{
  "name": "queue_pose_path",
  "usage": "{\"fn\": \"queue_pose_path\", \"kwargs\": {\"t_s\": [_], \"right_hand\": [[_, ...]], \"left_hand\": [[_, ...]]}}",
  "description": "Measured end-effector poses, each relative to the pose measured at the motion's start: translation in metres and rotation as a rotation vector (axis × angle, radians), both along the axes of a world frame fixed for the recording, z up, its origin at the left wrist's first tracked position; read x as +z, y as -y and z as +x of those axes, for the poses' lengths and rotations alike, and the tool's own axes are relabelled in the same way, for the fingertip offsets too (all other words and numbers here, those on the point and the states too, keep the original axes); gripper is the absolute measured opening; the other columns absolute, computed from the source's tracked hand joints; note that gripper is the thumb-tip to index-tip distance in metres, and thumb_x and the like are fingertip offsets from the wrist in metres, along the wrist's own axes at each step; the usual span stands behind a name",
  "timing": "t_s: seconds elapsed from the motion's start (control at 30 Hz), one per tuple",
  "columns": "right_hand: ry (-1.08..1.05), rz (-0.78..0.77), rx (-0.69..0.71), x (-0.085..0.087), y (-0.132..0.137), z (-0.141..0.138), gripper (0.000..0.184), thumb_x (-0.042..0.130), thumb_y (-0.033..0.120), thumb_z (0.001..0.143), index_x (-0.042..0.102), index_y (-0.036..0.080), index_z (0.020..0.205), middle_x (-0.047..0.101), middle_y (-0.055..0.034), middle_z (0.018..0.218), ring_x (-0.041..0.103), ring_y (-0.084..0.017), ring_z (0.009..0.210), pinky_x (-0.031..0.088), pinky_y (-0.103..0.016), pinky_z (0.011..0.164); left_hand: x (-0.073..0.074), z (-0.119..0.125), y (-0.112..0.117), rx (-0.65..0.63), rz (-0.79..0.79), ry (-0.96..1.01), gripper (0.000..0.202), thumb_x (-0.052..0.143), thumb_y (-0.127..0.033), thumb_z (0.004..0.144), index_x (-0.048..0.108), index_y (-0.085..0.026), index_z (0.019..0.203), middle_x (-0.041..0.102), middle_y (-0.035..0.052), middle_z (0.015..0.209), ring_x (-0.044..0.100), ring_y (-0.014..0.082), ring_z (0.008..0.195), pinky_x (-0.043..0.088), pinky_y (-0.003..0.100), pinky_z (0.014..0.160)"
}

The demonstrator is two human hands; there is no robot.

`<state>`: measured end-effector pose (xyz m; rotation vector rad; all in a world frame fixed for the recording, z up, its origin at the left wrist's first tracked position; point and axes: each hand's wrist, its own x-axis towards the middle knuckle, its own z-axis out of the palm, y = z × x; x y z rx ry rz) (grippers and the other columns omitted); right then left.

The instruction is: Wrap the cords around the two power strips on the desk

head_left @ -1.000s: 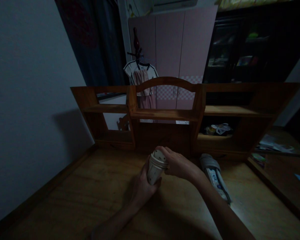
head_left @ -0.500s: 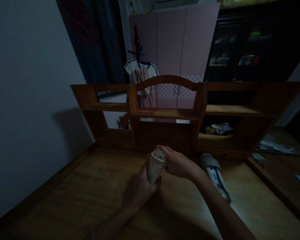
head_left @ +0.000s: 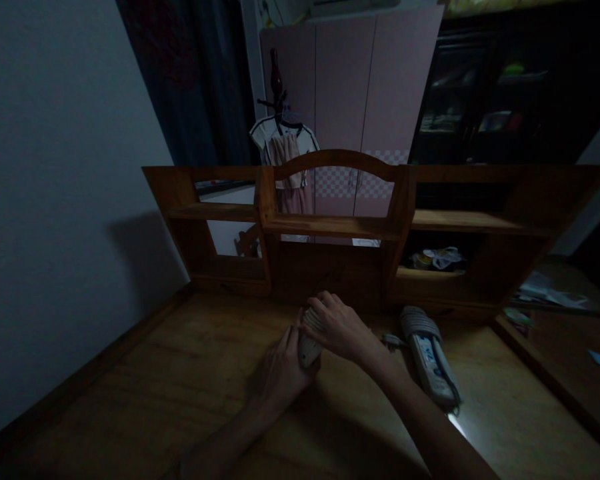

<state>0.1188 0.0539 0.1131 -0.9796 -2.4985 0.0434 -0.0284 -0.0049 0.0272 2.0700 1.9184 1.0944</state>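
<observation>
Near the middle of the wooden desk, my left hand (head_left: 283,370) is closed around the lower part of a pale power strip (head_left: 309,352), which is tilted. Pale cord (head_left: 314,321) is wound round its upper end. Over those coils bend the fingers of my right hand (head_left: 343,327), closed on the cord and hiding much of it. To the right of my right forearm lies a second power strip (head_left: 433,363) with grey cord wrapped thickly about its far end. Beside it a plug (head_left: 393,342) rests on the desk.
A wooden shelf unit (head_left: 330,227) spans the desk's back edge, with a plastic bag and small items (head_left: 437,258) in its right compartment. A white wall (head_left: 70,220) borders the left. Further right is a lower surface (head_left: 570,340) with papers and bags.
My right hand has shifted over the top of the held power strip, covering its end and the coils. My right forearm has moved left, and the plug on the desk now shows.
</observation>
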Motion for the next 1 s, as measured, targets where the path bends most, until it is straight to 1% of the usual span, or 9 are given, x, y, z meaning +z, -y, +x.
{"fn": "queue_pose_path", "kwargs": {"t_s": [0.2, 0.33, 0.43, 0.5, 0.6, 0.67, 0.73, 0.9, 1.0], "right_hand": [[0.044, 0.053, 0.004, -0.004, -0.002, 0.0, 0.037, 0.049, 0.038, 0.092, 0.049, 0.017, 0.122, 0.051, -0.0122, 0.109, 0.05, -0.025, 0.105, 0.046, -0.038, 0.087], [0.012, 0.026, 0.021, -0.001, -0.001, 0.002, 0.041, 0.048, 0.043, 0.093, 0.049, 0.017, 0.124, 0.052, -0.0126, 0.11, 0.05, -0.025, 0.105, 0.045, -0.039, 0.089], [-0.05, -0.066, 0.061, 0.004, -0.004, 0.006, 0.052, 0.051, 0.054, 0.089, 0.048, 0.02, 0.127, 0.052, -0.0113, 0.113, 0.051, -0.025, 0.105, 0.044, -0.039, 0.089], [-0.133, -0.173, 0.1, 0.011, -0.006, 0.01, 0.053, 0.049, 0.058, 0.089, 0.049, 0.022, 0.128, 0.054, -0.0091, 0.114, 0.053, -0.023, 0.104, 0.044, -0.037, 0.09], [-0.288, -0.306, 0.153, 0.024, -0.008, 0.016, 0.042, 0.036, 0.053, 0.096, 0.054, 0.024, 0.122, 0.057, -0.0055, 0.113, 0.055, -0.019, 0.102, 0.042, -0.033, 0.091], [-0.37, -0.352, 0.167, 0.031, -0.009, 0.019, 0.044, 0.027, 0.049, 0.1, 0.058, 0.023, 0.117, 0.06, -0.0049, 0.109, 0.056, -0.018, 0.101, 0.043, -0.032, 0.09], [-0.426, -0.383, 0.158, 0.034, -0.008, 0.02, 0.049, 0.022, 0.048, 0.101, 0.061, 0.021, 0.113, 0.061, -0.0056, 0.106, 0.057, -0.018, 0.099, 0.044, -0.032, 0.088], [-0.431, -0.363, 0.134, 0.032, -0.011, 0.02, 0.051, 0.021, 0.048, 0.101, 0.062, 0.02, 0.109, 0.062, -0.0055, 0.101, 0.058, -0.018, 0.095, 0.044, -0.032, 0.087], [-0.359, -0.302, 0.142, 0.027, -0.013, 0.02, 0.044, 0.027, 0.048, 0.1, 0.06, 0.022, 0.114, 0.06, -0.0049, 0.106, 0.057, -0.017, 0.099, 0.042, -0.032, 0.09]], "left_hand": [[-0.001, 0.0, -0.001, -0.01, 0.012, -0.015, 0.085, 0.059, -0.03, 0.075, 0.015, -0.025, 0.148, 0.05, 0.0096, 0.13, 0.055, 0.0256, 0.108, 0.044, 0.034, 0.089], [0.001, 0.0, 0.0, -0.009, 0.002, -0.008, 0.083, 0.059, -0.031, 0.075, 0.019, -0.023, 0.147, 0.051, 0.0102, 0.128, 0.055, 0.0258, 0.108, 0.045, 0.034, 0.089], [0.004, 0.0, 0.003, -0.003, -0.028, -0.02, 0.077, 0.059, -0.031, 0.076, 0.025, -0.024, 0.145, 0.05, 0.0095, 0.131, 0.057, 0.0256, 0.106, 0.046, 0.034, 0.086], [0.007, 0.0, 0.004, -0.002, -0.052, -0.022, 0.078, 0.059, -0.031, 0.076, 0.024, -0.024, 0.145, 0.048, 0.0096, 0.133, 0.057, 0.0257, 0.106, 0.046, 0.033, 0.085], [0.009, 0.001, 0.006, -0.065, 0.006, 0.011, 0.086, 0.059, -0.026, 0.074, 0.015, -0.025, 0.147, 0.043, 0.0096, 0.139, 0.053, 0.0261, 0.114, 0.045, 0.035, 0.091], [0.009, 0.002, 0.007, -0.115, 0.067, 0.028, 0.088, 0.059, -0.023, 0.073, 0.013, -0.025, 0.148, 0.04, 0.0088, 0.142, 0.049, 0.0262, 0.12, 0.042, 0.036, 0.096], [0.009, 0.003, 0.006, -0.122, 0.081, 0.035, 0.088, 0.059, -0.022, 0.072, 0.015, -0.026, 0.148, 0.04, 0.0083, 0.143, 0.048, 0.0272, 0.121, 0.043, 0.038, 0.097], [0.012, 0.001, 0.005, -0.054, 0.027, 0.091, 0.087, 0.06, -0.025, 0.074, 0.015, -0.03, 0.148, 0.042, 0.0063, 0.142, 0.053, 0.0271, 0.116, 0.047, 0.036, 0.09], [0.014, -0.002, 0.004, 0.01, -0.041, 0.135, 0.084, 0.062, -0.032, 0.076, 0.018, -0.031, 0.147, 0.05, 0.0068, 0.136, 0.06, 0.0269, 0.105, 0.048, 0.034, 0.083]]}}
